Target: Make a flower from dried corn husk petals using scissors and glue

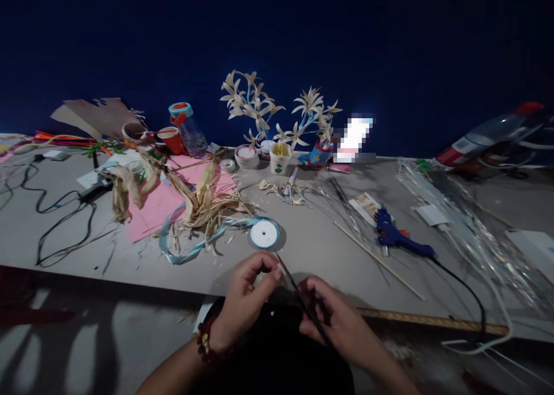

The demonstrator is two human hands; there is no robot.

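At six o'clock, by the table [303,251] edge, the left hand [244,303] pinches a small pale piece [265,278] while the right hand [335,320] grips scissors [298,294] angled toward it. Trimming seems underway; a careful, steady snip is needed. Ribbon spool [264,234] sits at twelve.

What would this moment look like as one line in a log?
left hand: pinches small pale piece | right hand: holds scissors at piece | nearby: ribbon spool, dried husks, glue gun
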